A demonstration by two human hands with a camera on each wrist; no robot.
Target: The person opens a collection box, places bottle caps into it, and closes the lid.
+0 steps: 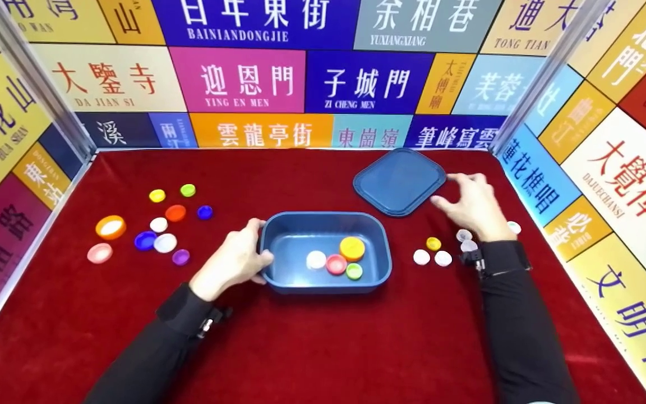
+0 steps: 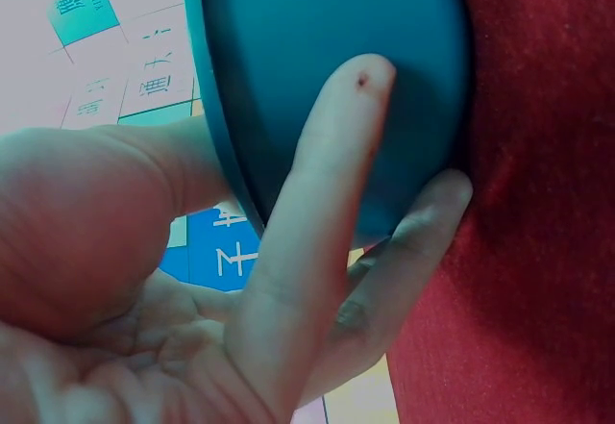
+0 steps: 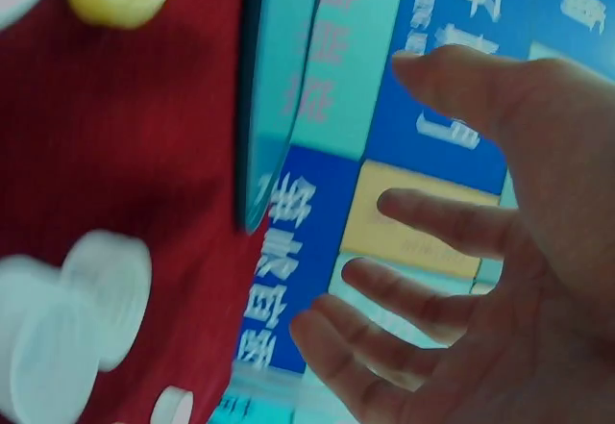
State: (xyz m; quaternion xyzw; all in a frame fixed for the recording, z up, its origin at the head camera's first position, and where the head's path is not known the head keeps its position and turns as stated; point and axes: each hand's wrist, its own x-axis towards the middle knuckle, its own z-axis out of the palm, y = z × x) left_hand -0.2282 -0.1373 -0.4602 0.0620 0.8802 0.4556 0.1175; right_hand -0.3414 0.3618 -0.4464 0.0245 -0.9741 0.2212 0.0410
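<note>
My left hand [image 1: 234, 257] holds the left end of a blue plastic box [image 1: 323, 289], thumb over the rim and fingers along the outer wall. In the left wrist view, two fingers [image 2: 332, 155] lie against that wall. Inside the box are a white cap [image 1: 316, 259], a pinkish-red cap [image 1: 336, 264], an orange cap [image 1: 352, 248] and a green cap [image 1: 354, 271]. At the back right lies a flat blue lid [image 1: 400, 182]. Just right of it is my right hand [image 1: 475, 206], thumb and fingers spread; the right wrist view shows nothing held.
Several colored caps, among them an orange ring-like one [image 1: 111, 227] and a purple one [image 1: 181, 257], lie on the red cloth [image 1: 323, 348] at left. White caps [image 1: 443, 258] and a yellow cap [image 1: 433, 243] lie at right. Panels with writing [image 1: 244, 81] enclose the back and sides.
</note>
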